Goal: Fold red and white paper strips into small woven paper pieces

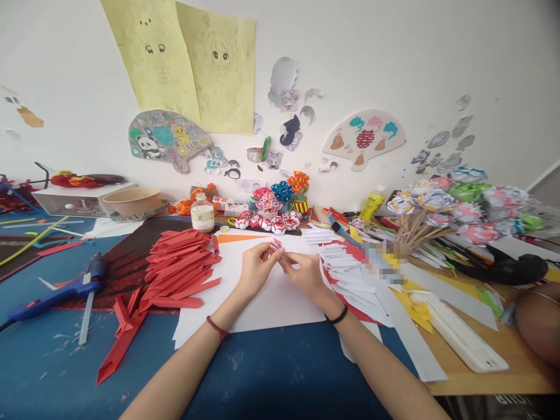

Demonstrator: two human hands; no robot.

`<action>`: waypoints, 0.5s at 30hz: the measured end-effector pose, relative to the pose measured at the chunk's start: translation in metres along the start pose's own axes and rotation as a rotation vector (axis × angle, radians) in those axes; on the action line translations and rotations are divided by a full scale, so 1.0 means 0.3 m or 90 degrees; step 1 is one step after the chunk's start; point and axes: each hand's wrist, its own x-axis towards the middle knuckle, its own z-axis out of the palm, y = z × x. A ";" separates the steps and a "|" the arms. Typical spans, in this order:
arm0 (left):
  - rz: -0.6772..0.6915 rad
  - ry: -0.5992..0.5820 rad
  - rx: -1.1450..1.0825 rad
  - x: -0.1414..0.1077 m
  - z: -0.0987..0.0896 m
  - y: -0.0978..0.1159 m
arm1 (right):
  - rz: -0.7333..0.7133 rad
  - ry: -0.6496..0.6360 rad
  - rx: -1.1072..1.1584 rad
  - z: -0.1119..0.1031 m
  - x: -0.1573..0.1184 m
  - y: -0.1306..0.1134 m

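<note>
Both of my hands meet above a white paper sheet (262, 309) on the blue tabletop. My left hand (257, 267) pinches a small red-and-white folded paper piece (277, 245) between thumb and fingers. From the other side, my right hand (308, 275) grips the same piece lower down. Fingers cover much of it, so its full shape is hidden. Left of the sheet lies a heap of red folded paper strips (179, 265). White folded paper strips (343, 265) are piled close to my right hand. Finished red-and-white paper flowers (273, 223) sit in a row beyond my hands.
A blue glue gun (85, 283) lies at left. A glue bottle (202, 214) and a beige bowl (131, 201) stand behind the red heap. At right are bunched paper flowers (433, 204), a long white bar-shaped object (459, 332) and part of another person (540, 324).
</note>
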 end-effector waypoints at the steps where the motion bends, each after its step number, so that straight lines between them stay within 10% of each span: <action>1: -0.003 0.003 -0.015 0.000 0.000 0.000 | -0.015 0.016 -0.023 0.006 -0.004 0.002; 15: -0.061 -0.037 -0.188 0.012 0.001 -0.031 | -0.040 0.056 -0.068 0.019 -0.015 0.009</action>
